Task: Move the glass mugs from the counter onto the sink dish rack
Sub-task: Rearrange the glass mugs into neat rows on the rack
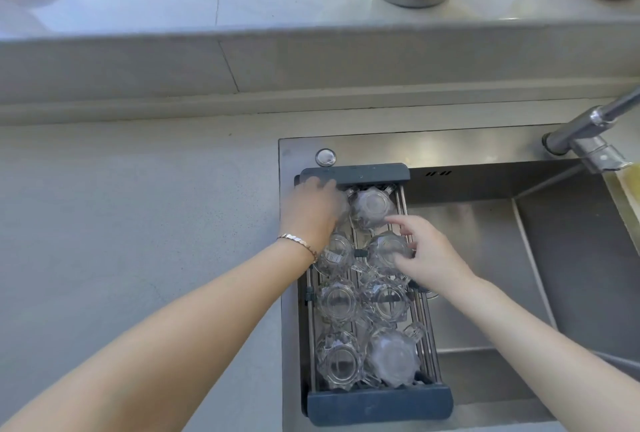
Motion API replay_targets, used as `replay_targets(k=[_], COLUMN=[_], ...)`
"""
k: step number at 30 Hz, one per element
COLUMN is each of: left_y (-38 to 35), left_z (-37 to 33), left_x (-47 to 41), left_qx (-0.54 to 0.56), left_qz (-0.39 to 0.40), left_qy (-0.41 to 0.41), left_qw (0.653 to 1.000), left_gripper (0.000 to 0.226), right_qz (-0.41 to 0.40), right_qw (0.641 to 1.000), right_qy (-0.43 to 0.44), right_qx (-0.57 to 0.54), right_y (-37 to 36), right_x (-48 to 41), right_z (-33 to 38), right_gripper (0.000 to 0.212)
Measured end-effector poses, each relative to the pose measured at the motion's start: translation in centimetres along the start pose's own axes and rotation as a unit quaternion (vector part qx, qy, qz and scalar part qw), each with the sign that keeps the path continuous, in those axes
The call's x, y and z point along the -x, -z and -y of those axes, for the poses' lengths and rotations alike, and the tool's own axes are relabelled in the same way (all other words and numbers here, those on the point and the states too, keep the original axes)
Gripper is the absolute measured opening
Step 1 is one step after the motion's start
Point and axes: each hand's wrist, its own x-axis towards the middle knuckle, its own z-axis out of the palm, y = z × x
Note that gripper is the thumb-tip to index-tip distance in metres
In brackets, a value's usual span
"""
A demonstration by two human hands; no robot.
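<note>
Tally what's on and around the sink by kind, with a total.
Glass mugs in plain view on the dish rack: 7 (one more may be under the left hand)
Steel containers on the ledge: 3
Faucet: 1
Total: 11

Glass mugs (360, 279) under both hands: clear, faceted pattern, pale grey glints. Dish rack (379, 402): dark slate-blue end bars, silver rods between. Sink (485, 251) right of right hand (427, 253): brushed steel grey. Counter (138, 223) left of left hand (311, 211): pale grey, faintly speckled. Bracelet (298, 241) on left wrist: rose-gold, linked segments. Faucet (588, 126) beyond right hand: chrome.
</note>
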Motion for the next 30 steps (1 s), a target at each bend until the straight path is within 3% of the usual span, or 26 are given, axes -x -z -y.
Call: replay_targets(k=[2,5,7,13,17,21,25,30], left_y=[0.0,-0.5,-1.2,-1.0,-0.6,-0.7,-1.2,-1.3], left_z=[-0.1,-0.3,-0.2,-0.7,-0.6,-0.6,-1.7,-1.7], left_x=[1.3,3.2,3.7,3.5,3.4,3.7,4.0,4.1], left_qx=[0.016,-0.08,-0.131,-0.156,-0.187,-0.131,-0.097,-0.068], left_qz=[0.005,0.12,0.169,0.18,0.157,0.147,0.143,0.137], left_qy=[-0.113,-0.214,-0.198,-0.163,-0.154,-0.059,-0.004,0.008], left_qw=[0.993,0.966,0.957,0.957,0.958,0.979,0.985,0.988], left_gripper=[0.053,0.06,0.067,0.075,0.068,0.064,0.063,0.065], right_qz=[0.079,0.161,0.182,0.162,0.068,-0.091,-0.129,-0.148], right_qw=[0.981,0.914,0.891,0.871,0.922,0.99,0.982,0.952], right_qy=[0.084,0.124,0.134,0.17,0.152,0.002,-0.136,-0.256], right_qx=[0.158,0.35,0.395,0.431,0.349,0.111,-0.029,-0.08], right_y=[-0.4,-1.1,-1.2,0.3,3.0,4.1,1.7,0.2], right_x=[0.7,-0.2,-1.2,-1.7,1.6,4.7,4.2,1.5], right_z=[-0.8,-0.9,-0.5,0.9,0.7,0.7,0.6,1.3], right_gripper=[0.072,0.075,0.07,0.056,0.056,0.049,0.045,0.048])
